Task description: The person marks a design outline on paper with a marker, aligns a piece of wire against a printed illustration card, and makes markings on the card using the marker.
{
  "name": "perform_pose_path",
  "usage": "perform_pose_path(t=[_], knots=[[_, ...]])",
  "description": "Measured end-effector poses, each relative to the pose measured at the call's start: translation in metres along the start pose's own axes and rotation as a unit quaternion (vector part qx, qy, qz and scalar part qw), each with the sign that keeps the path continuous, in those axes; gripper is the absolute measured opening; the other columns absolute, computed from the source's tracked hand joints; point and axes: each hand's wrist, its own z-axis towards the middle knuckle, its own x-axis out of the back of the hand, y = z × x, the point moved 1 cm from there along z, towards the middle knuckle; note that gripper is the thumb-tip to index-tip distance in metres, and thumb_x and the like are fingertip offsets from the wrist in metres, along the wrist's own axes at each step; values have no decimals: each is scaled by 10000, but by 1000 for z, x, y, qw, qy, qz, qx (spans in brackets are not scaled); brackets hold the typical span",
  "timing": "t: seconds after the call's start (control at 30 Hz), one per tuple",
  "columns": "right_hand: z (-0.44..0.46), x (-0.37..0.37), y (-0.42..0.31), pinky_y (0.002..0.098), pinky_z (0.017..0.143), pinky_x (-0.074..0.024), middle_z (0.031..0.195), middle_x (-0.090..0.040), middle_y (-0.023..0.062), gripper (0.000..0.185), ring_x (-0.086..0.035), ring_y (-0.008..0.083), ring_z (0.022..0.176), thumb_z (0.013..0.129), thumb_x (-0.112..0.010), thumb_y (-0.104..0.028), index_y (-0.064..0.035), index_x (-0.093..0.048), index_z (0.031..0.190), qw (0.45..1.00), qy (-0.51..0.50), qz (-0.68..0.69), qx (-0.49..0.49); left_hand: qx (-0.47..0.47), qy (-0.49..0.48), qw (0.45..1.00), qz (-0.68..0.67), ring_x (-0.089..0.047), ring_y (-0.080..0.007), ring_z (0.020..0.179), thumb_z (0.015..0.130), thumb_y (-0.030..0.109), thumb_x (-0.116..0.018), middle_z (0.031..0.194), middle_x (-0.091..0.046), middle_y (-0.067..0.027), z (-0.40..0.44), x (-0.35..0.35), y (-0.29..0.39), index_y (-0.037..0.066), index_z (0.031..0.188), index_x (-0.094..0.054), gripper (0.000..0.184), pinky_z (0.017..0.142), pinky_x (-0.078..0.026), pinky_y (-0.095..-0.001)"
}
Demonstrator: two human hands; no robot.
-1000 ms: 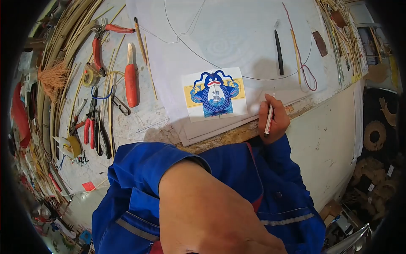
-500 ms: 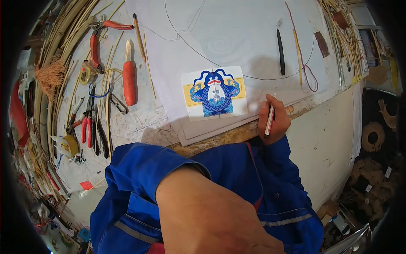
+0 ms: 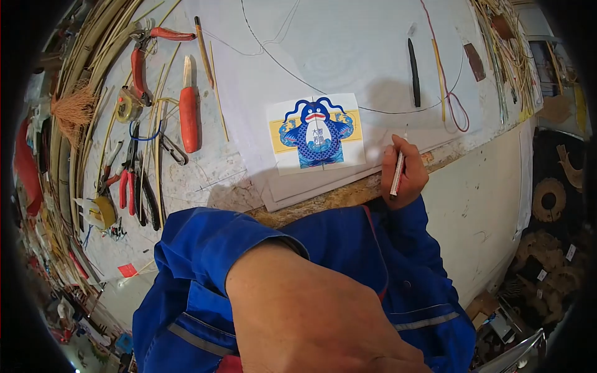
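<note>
My right hand [image 3: 407, 171] rests at the near edge of the paper sheets, its fingers closed round a slim pen [image 3: 397, 175] with a white and red barrel. To its left, on the sheets [image 3: 373, 37], lies a printed picture [image 3: 317, 133] of a blue, scaly, horned figure on a yellow band. My left hand [image 3: 323, 317] is close to the camera, bent across the front of my blue jacket. Its fingers run toward the bottom edge and cannot be made out. A black pen [image 3: 414, 73] lies on the sheets beyond my right hand.
At left lie a red-handled knife [image 3: 188, 121], red-handled pruning shears [image 3: 142, 65], pliers [image 3: 128, 183], a tape measure [image 3: 126, 107] and bamboo strips [image 3: 99, 68]. A thin dark curved line [image 3: 280, 67] crosses the sheets. Red cord [image 3: 459, 112] lies at right.
My left hand has shifted slightly to the right near the bottom of the view. The right hand keeps its hold on the pen, almost still.
</note>
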Motion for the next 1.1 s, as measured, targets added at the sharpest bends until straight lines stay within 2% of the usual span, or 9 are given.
perform_pose_path(t=[0.27,1.1], knots=[[0,1,-2,298,755,-577,948,-727,114,236,-685,172,786,1029,-716,-11,30,-736,1260,1000,-5,5,-10,-6,10,1000,5,-756,-398,1021,716,568,-966,1295,-716,-200,0,2,2,-41,1565,-509,1141,804,-638,-434],[1,1,-1,301,734,-571,918,-704,105,235,-676,173,768,1036,-716,-22,29,-733,1264,1000,-4,0,3,14,-3,1000,-8,-755,-400,1010,759,549,-943,1293,-721,-189,1,0,0,-21,1571,-516,1081,797,-634,-446]])
